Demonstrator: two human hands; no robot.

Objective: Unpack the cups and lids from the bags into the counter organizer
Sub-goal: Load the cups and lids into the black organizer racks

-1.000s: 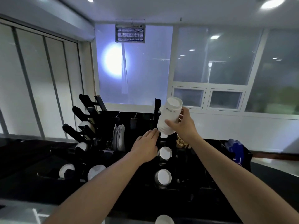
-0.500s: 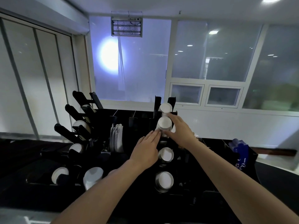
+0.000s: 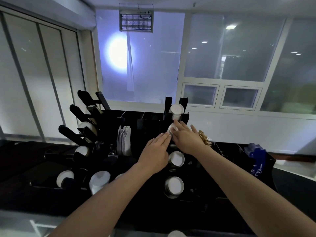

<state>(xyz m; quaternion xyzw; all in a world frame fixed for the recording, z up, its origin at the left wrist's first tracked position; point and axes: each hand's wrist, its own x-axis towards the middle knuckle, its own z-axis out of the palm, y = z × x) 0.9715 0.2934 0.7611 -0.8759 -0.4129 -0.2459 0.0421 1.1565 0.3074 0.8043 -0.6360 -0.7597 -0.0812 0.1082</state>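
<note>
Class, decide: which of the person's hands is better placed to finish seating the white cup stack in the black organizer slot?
Probably the right hand: it already grips the white cup stack in the black organizer, while the left hand only touches it with straight fingers.

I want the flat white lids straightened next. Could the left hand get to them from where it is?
Probably yes. The left hand lies open beside the cup stack, holding nothing. The flat white lids stand upright in their slot just to its left, with nothing visible between.
</note>
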